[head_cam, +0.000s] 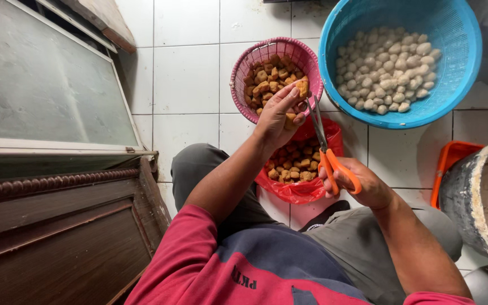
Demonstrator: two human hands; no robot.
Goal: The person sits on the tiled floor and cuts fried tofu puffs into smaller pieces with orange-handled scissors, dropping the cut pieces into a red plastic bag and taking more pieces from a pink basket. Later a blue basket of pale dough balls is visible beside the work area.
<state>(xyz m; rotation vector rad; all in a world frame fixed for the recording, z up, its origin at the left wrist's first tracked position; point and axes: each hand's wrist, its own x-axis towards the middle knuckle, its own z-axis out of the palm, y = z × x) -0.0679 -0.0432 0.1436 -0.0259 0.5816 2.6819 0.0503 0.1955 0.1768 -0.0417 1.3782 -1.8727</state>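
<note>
My left hand [278, 113] holds a brown fried tofu puff [302, 86] at its fingertips, over the rim of a pink basket [255, 59] filled with several similar brown pieces. My right hand [362, 183] grips orange-handled scissors [326, 149], blades pointing up toward the piece in my left hand. Below both hands a red plastic bag [303, 192] lies open with more brown pieces inside.
A blue basket [453, 34] at upper right holds several pale round balls. An orange tray [450, 161] and a large grey pot [481, 197] stand at right. A wooden cabinet with a glass pane [46, 113] fills the left. The floor is white tile.
</note>
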